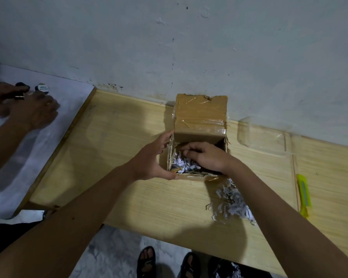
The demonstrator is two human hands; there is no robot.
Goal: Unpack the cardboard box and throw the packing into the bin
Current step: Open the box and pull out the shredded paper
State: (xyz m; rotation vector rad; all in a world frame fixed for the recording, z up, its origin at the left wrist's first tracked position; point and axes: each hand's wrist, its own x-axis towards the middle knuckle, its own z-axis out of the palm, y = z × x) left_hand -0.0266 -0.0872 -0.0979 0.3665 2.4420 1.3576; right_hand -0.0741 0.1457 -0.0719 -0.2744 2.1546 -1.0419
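A small cardboard box (pixel 201 135) stands open on the wooden table (pixel 129 157), its taped lid flap raised toward the wall. White shredded paper (pixel 182 163) fills the inside. My left hand (pixel 155 159) grips the box's left wall and front corner. My right hand (pixel 206 157) reaches down into the box with fingers curled in the shreds; what it holds is hidden. A heap of shredded paper (pixel 232 201) lies on the table just in front of the box, to the right.
A yellow utility knife (pixel 304 194) lies at the right. Clear plastic tape (pixel 261 137) sits by the wall. Another person's hands (pixel 26 105) work on a white surface (pixel 18 167) at left. Below the table edge are my sandalled feet (pixel 147 261) and a dark bin with shreds (pixel 225 271).
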